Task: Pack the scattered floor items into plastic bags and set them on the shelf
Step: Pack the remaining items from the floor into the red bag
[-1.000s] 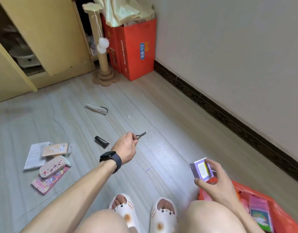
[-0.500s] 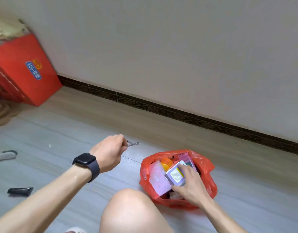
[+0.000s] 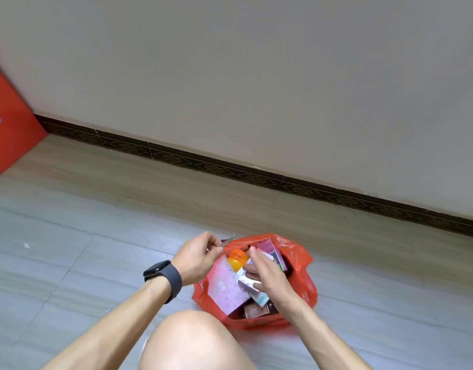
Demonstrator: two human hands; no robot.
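Note:
A red plastic bag [image 3: 302,265] lies open on the grey floor in front of my knee. Inside it sit a pink packet [image 3: 224,288], an orange round thing [image 3: 236,259], a purple box [image 3: 269,249] and other small packs. My left hand [image 3: 195,259], with a dark watch on the wrist, pinches a small metal clipper-like tool [image 3: 228,240] just above the bag's left rim. My right hand [image 3: 267,275] hovers over the bag's mouth with fingers spread and fairly straight, touching the packs and holding nothing.
A red carton [image 3: 8,129] stands against the wall at the far left. A dark patterned skirting board [image 3: 230,170] runs along the wall behind the bag. My bare knee [image 3: 192,340] is at the bottom, close to the bag.
My view swung right from the scattered items to the bag. The right hand put the purple box in the bag and let go. The left hand carried the metal tool over to the bag's rim.

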